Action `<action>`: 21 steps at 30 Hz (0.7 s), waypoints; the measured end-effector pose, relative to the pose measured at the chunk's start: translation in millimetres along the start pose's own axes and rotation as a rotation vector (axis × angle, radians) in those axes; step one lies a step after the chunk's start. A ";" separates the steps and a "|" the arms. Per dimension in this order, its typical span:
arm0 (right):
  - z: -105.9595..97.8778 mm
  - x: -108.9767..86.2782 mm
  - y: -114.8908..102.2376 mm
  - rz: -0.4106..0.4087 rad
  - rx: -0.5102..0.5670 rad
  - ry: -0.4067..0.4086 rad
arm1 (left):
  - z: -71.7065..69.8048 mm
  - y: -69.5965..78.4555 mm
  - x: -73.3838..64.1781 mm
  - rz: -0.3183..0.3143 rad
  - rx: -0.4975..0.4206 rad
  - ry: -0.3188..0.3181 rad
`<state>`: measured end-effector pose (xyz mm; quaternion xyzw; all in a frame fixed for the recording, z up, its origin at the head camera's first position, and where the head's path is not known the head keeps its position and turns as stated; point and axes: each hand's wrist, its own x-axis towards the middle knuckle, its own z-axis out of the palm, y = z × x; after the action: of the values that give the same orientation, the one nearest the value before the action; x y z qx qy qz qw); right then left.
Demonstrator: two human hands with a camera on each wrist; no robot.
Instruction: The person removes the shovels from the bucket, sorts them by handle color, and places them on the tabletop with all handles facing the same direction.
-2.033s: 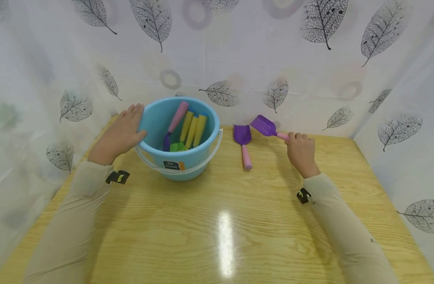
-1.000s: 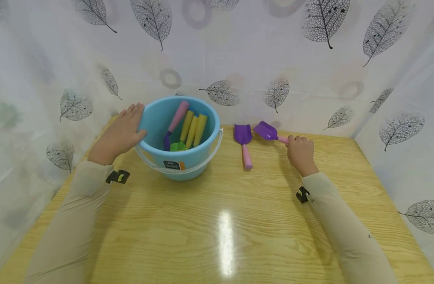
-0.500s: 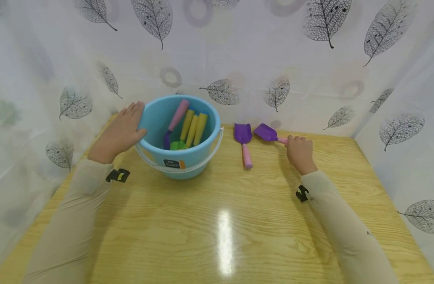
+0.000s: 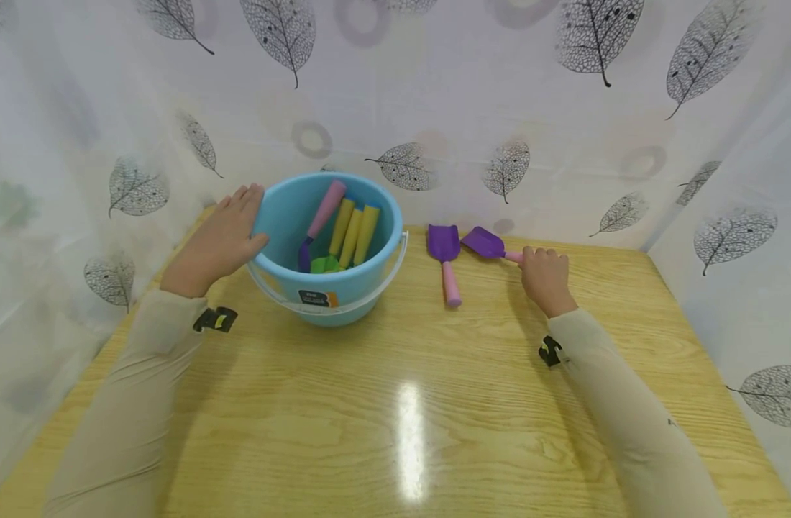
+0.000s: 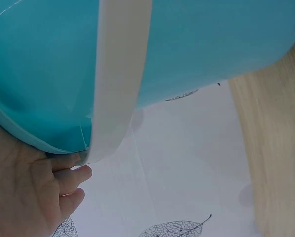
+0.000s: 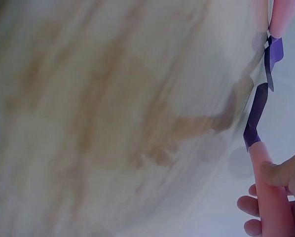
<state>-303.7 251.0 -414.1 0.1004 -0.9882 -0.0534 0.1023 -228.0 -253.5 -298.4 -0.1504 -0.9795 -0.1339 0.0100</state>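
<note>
A light-blue bucket [image 4: 326,291] with a white handle [image 4: 400,267] stands on the wooden table at left. My left hand [image 4: 217,237] lies against the left of its rim with fingers stretched out; in the left wrist view that hand [image 5: 34,192] touches the rim from outside. My right hand [image 4: 546,279] grips the pink handle of a purple toy shovel [image 4: 485,243], its blade low at the table's back edge. In the right wrist view the thumb and fingers wrap this pink handle [image 6: 273,197]. A second purple shovel [image 4: 444,244] lies beside it, its pink handle toward me.
Inside the bucket are a pink-handled purple tool [image 4: 327,208], several yellow handles [image 4: 351,237] and a green piece [image 4: 324,265]. A leaf-patterned white curtain [image 4: 428,93] hangs behind and at both sides of the table [image 4: 344,410].
Over the two seconds, my right hand has lowered the shovel blade toward the table and shifted slightly left. My left hand and the bucket have stayed in place.
</note>
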 end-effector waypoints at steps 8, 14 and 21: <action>2.0 1.5 -0.1 -0.006 -0.008 -0.003 | 0.1 -0.3 1.0 0.006 -0.003 0.005; 1.7 3.1 -1.5 -0.012 -0.019 -0.003 | -0.7 0.5 1.2 0.011 0.005 0.012; 4.0 1.8 -3.0 -0.014 -0.007 0.003 | -0.4 0.3 1.1 0.010 0.000 0.010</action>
<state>-305.7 248.1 -418.0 0.1070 -0.9871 -0.0577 0.1038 -229.0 -252.9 -297.8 -0.1545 -0.9787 -0.1346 0.0157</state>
